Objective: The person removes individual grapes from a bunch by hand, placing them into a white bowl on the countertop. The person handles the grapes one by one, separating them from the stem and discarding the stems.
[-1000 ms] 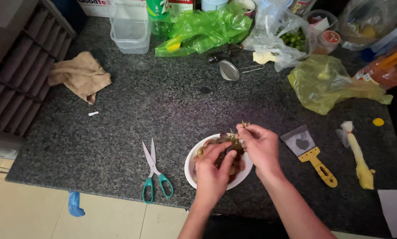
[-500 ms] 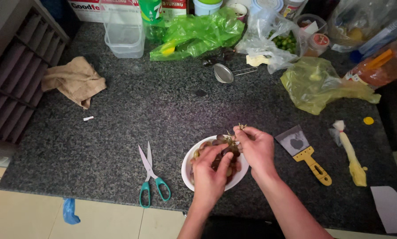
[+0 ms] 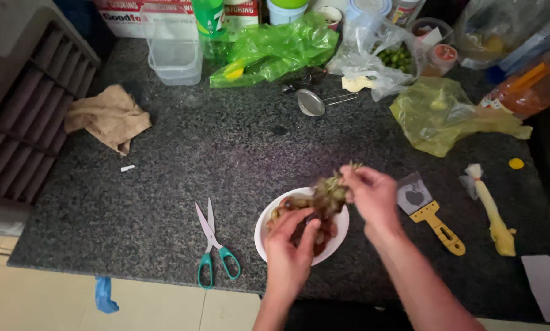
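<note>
Bowl: white bowl (image 3: pixel 339 236) near the front edge of the dark speckled counter (image 3: pixel 183 153), right of the scissors; it holds brownish, stringy pieces of food, too blurred to name.
Left hand: left hand (image 3: pixel 290 251) comes up over the bowl's near rim, fingers curled down into the brown pieces and touching them; whether they are pinched on one piece I cannot tell.
Clump: greenish-brown clump (image 3: pixel 330 195) held just above the bowl's far side.
Right hand: right hand (image 3: pixel 373 196) has thumb and fingertips closed together on the top of the clump, the other fingers loosely bent.
Far left: slatted dark rack (image 3: pixel 23 135) beside the counter, and a crumpled tan cloth (image 3: pixel 106 116) on the stone.
Scissors: scissors (image 3: pixel 212 242) with teal handles, blades slightly apart, pointing away from the front edge.
Clear tub: clear plastic tub (image 3: pixel 174 58) at the back, nothing visible inside it.
Back row: green plastic bag (image 3: pixel 275 49) with something yellow in it; small metal strainer (image 3: pixel 314 102) lying just in front; clear bag (image 3: pixel 379 55) with small green pieces.
Right side: yellowish bag (image 3: pixel 446 113); scraper (image 3: pixel 431 211) with a yellow handle just right of the bowl; a yellow tied-off bag (image 3: pixel 492 211) further right.
Floor: pale tiles (image 3: pixel 54 300) below the counter edge, with a blue scrap (image 3: pixel 103 294) lying on them.
</note>
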